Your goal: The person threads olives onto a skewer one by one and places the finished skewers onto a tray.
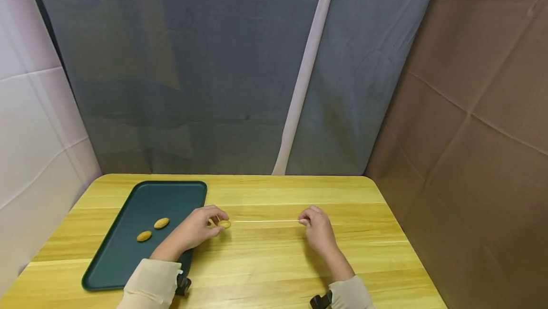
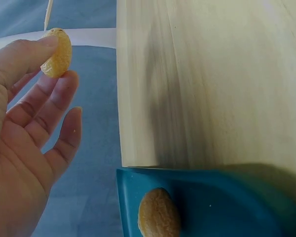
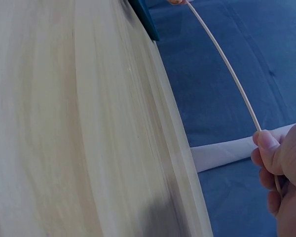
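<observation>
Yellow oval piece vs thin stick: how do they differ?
Shape: the yellow oval piece is short and plump; the thin stick is long and slender.
Look: the yellow oval piece is wrinkled; the thin stick is plain and pale.
Hold: left hand pinches the yellow oval piece; right hand grips the thin stick.
Shared: both are hand-held.

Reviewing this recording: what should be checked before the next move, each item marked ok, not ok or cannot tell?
1. Left hand has the fruit: ok, pinched by thumb and fingers.
2. Right hand has the stick: ok, gripped under the thumb.
3. Stick lined up with the fruit: ok, it points at one end.
4. Stick inside the fruit: cannot tell; contact is unclear.
5. Spare fruits on the tray: ok, two lie there, apart.
</observation>
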Available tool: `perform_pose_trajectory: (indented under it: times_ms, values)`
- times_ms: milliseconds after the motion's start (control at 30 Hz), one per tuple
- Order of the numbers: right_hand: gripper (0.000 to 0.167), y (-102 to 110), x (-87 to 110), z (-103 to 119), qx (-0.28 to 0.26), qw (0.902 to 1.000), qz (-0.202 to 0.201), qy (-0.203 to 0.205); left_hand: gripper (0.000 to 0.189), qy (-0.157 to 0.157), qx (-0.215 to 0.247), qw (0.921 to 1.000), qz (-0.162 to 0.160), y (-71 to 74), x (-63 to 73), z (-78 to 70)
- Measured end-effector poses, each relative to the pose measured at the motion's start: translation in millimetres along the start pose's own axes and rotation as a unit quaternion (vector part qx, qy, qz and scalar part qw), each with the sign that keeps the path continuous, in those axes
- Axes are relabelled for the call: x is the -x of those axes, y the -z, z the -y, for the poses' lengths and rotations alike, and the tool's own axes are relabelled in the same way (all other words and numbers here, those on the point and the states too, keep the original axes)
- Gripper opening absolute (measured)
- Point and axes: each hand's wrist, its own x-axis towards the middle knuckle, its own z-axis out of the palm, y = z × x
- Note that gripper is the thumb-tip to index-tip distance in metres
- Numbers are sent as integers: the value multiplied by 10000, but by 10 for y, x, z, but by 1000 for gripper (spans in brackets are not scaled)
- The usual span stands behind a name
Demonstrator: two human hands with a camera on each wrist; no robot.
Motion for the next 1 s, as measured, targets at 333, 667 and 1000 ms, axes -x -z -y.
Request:
perform_pose_trajectory:
  times_ms: [333,667,1000]
  values:
    - [9,-25,13,33,20,10000,68,47,20,-94,-21,10000,-25,-42,-12,-6]
    - [7,-34,23,43,70,9997,215,32,19,-113,40,9999,-1,-68,-29,-10]
    - [7,-47,25,51,110,9996,256,89,20,-87,90,9999,30,-85,-44,-22]
